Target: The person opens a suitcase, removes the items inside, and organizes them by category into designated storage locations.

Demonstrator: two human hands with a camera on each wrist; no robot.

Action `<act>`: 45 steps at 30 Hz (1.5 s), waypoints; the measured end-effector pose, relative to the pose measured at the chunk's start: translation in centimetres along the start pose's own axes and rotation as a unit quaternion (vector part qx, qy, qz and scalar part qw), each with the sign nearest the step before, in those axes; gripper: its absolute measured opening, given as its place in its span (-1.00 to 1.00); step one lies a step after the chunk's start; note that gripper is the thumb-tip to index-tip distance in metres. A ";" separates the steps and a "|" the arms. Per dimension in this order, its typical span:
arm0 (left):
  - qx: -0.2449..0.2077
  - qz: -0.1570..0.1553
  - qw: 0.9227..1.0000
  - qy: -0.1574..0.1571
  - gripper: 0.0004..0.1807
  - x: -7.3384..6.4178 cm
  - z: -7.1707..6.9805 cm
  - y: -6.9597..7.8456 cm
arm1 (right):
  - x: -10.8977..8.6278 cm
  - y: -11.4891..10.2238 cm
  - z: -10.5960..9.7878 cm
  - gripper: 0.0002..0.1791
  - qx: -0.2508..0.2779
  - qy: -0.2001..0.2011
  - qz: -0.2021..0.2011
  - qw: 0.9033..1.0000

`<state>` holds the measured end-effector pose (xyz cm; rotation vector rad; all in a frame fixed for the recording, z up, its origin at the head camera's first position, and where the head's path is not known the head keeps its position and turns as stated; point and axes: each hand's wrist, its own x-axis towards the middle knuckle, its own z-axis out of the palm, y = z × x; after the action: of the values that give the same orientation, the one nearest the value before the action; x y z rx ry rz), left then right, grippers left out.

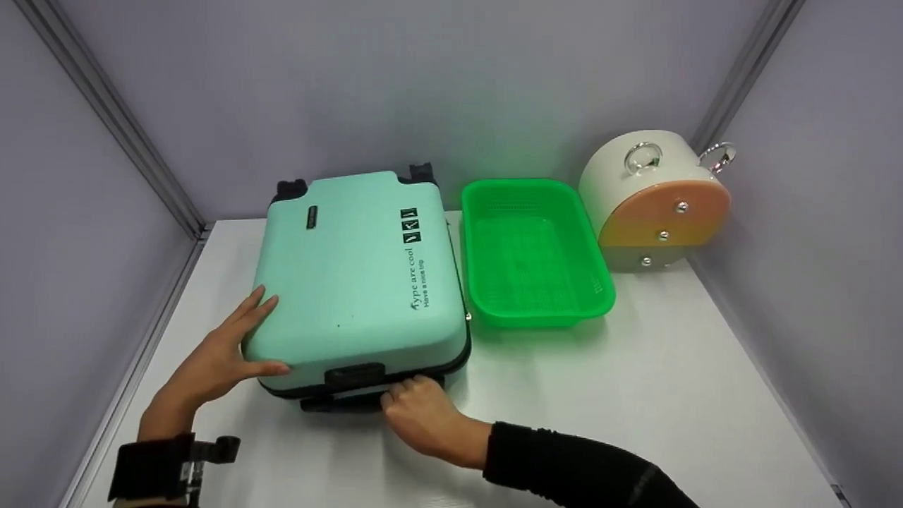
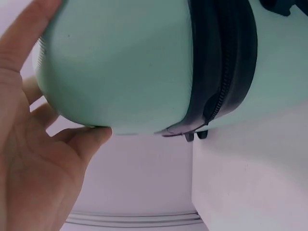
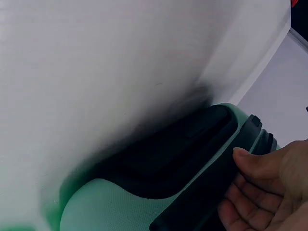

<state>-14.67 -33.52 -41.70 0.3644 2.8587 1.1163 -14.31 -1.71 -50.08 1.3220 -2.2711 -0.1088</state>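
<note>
A mint-green hard-shell suitcase (image 1: pixel 353 275) lies flat with its wheels toward the back wall. My left hand (image 1: pixel 219 356) rests on its near left corner, the fingers spread along the side and the thumb on the front edge. In the left wrist view, that thumb (image 2: pixel 91 139) touches the shell, and a black zipper band (image 2: pixel 224 62) runs around the case. At the near end, my right hand (image 1: pixel 423 416) grips the suitcase's black pull handle (image 3: pixel 207 185), thumb on one face and fingers curled at the other. A black carry handle (image 1: pixel 355 375) sits just above it.
A green plastic basket (image 1: pixel 536 321) stands right of the suitcase. Beyond it, at the back right, is a round white case (image 1: pixel 607 166) with ring handles and an orange, yellow and grey front. Grey panels (image 1: pixel 451 92) enclose the white table (image 1: pixel 635 395).
</note>
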 end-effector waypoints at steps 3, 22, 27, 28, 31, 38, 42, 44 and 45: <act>-0.019 0.008 1.000 0.005 0.21 0.1 0.2 -0.4 | -0.3 0.1 -0.5 -0.78 0.017 -0.004 -0.002 1.000; -0.038 -0.080 0.991 0.103 0.27 -5.3 2.5 -0.1 | -1.8 9.8 -6.5 -0.58 0.181 0.172 0.060 0.967; -0.038 -0.082 0.990 0.105 0.24 -5.5 2.9 0.1 | -2.6 11.0 -6.4 -0.10 0.295 0.058 0.173 0.938; -0.041 -0.081 0.990 0.107 0.24 -5.5 3.0 0.2 | -2.6 11.1 -6.3 -0.01 0.320 0.027 0.195 0.927; -0.047 -0.082 0.989 0.110 0.24 -5.5 3.1 0.3 | -2.7 11.2 -6.0 0.18 0.393 -0.052 0.246 0.885; -0.041 -0.072 0.991 0.107 0.21 -4.9 3.1 0.4 | -2.8 11.2 -5.6 0.24 0.450 -0.081 0.289 0.841; -0.048 -0.060 0.992 0.098 0.19 -3.8 2.9 0.2 | -2.8 11.4 -5.6 0.21 0.469 -0.069 0.310 0.824; -0.057 -0.057 0.993 0.091 0.17 -3.2 2.8 0.1 | -2.7 11.5 -5.3 0.19 0.474 -0.064 0.316 0.819; -0.061 -0.055 0.993 0.089 0.17 -2.9 2.8 0.0 | -2.6 11.6 -5.2 0.18 0.473 -0.062 0.318 0.819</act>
<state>-11.48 -32.35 -43.86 0.1025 2.8963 1.3584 -20.01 7.46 -42.98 0.8166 -2.8597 1.3511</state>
